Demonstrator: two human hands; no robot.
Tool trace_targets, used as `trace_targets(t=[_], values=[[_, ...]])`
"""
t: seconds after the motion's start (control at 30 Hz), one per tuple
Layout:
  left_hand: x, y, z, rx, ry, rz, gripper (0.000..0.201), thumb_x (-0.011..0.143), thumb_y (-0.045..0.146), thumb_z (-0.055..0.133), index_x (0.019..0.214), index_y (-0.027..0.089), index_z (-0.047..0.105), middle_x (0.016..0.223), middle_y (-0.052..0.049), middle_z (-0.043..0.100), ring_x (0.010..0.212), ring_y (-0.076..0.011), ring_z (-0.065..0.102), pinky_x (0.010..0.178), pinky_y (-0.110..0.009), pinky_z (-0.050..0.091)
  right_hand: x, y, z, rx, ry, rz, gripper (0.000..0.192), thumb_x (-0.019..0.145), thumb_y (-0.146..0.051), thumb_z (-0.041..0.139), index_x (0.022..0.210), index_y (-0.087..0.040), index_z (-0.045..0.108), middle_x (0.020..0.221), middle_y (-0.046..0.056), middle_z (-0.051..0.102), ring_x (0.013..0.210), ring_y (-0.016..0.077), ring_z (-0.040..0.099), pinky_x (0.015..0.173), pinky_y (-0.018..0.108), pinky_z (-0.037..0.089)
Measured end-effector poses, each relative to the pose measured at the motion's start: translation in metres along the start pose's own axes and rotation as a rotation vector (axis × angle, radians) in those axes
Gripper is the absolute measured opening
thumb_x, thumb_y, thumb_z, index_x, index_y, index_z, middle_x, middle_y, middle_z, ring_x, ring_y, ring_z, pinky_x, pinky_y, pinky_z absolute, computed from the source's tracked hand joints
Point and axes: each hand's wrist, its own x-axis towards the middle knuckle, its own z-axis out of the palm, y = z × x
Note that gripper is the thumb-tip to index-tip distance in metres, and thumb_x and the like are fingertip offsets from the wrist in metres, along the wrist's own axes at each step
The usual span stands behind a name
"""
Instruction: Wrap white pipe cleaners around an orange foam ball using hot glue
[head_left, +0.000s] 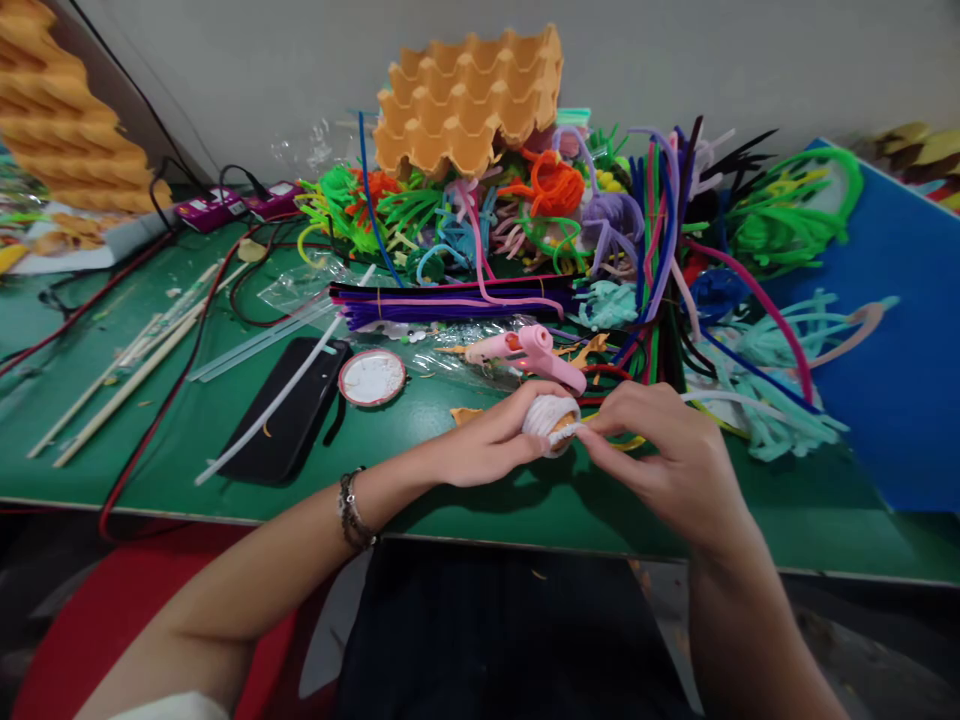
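Note:
My left hand (pixel 495 435) is closed around a small orange cardboard piece wound with white pipe cleaner (pixel 549 412); it looks like a cup cut from an egg carton. The fingers and thumb of my right hand (pixel 667 455) pinch the white strand at the piece's near right side. What seems to be the same white pipe cleaner (pixel 739 408) comes out beyond my right hand and runs to the right. Just behind my hands lies a pink hot glue gun (pixel 536 355). Part of the wound piece is hidden by my fingers.
Behind are an orange egg tray (pixel 472 95), purple pipe cleaners (pixel 450 305) in a bundle and several colourful pipe-cleaner shapes. To the left lie a black phone (pixel 281 415), a round white lid (pixel 372 377), wooden sticks (pixel 142 370) and cables. A blue board (pixel 892 330) stands right.

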Motion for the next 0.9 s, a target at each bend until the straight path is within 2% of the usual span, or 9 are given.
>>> trace_targets(t=[0.13, 0.37, 0.67, 0.77, 0.9], values=[[0.000, -0.002, 0.001, 0.081, 0.006, 0.040, 0.039, 0.075, 0.025, 0.042, 0.112, 0.016, 0.030, 0.101, -0.006, 0.044, 0.089, -0.0168, 0.044, 0.082, -0.032, 0.039, 0.000, -0.002, 0.001, -0.034, 0.005, 0.015, 0.018, 0.080, -0.017, 0.058, 0.063, -0.018, 0.052, 0.057, -0.004, 0.053, 0.055, 0.0086, 0.048, 0.057, 0.026, 0.031], [0.001, -0.002, 0.002, 0.201, 0.030, 0.030, 0.038, 0.077, 0.026, 0.042, 0.112, 0.014, 0.031, 0.102, -0.008, 0.047, 0.084, -0.0167, 0.046, 0.079, -0.032, 0.041, -0.001, -0.004, 0.004, -0.123, 0.011, -0.012, 0.023, 0.082, -0.019, 0.057, 0.060, -0.017, 0.050, 0.055, -0.003, 0.049, 0.053, 0.0090, 0.046, 0.055, 0.025, 0.028], [0.002, -0.002, 0.003, 0.200, 0.016, 0.067, 0.033, 0.074, 0.020, 0.039, 0.108, 0.016, 0.037, 0.107, -0.011, 0.049, 0.098, -0.0221, 0.047, 0.086, -0.038, 0.039, 0.000, -0.008, 0.009, -0.219, -0.026, -0.020, 0.024, 0.082, -0.018, 0.052, 0.059, -0.018, 0.047, 0.054, -0.003, 0.049, 0.053, 0.0103, 0.047, 0.055, 0.027, 0.029], [0.002, -0.001, 0.002, 0.158, 0.001, 0.054, 0.034, 0.070, 0.018, 0.038, 0.104, 0.018, 0.037, 0.104, -0.009, 0.049, 0.097, -0.0219, 0.046, 0.087, -0.038, 0.037, -0.001, -0.007, 0.006, -0.136, -0.056, 0.024, 0.021, 0.082, -0.021, 0.054, 0.062, -0.019, 0.050, 0.056, -0.003, 0.051, 0.054, 0.0105, 0.049, 0.054, 0.026, 0.033], [0.004, 0.003, 0.001, -0.020, -0.052, -0.018, 0.033, 0.066, 0.020, 0.039, 0.099, 0.018, 0.037, 0.096, -0.005, 0.046, 0.090, -0.0189, 0.043, 0.083, -0.034, 0.037, -0.002, -0.002, -0.005, 0.092, -0.073, 0.078, 0.005, 0.080, -0.018, 0.058, 0.075, -0.019, 0.057, 0.067, -0.001, 0.060, 0.058, 0.0097, 0.054, 0.054, 0.022, 0.041]])
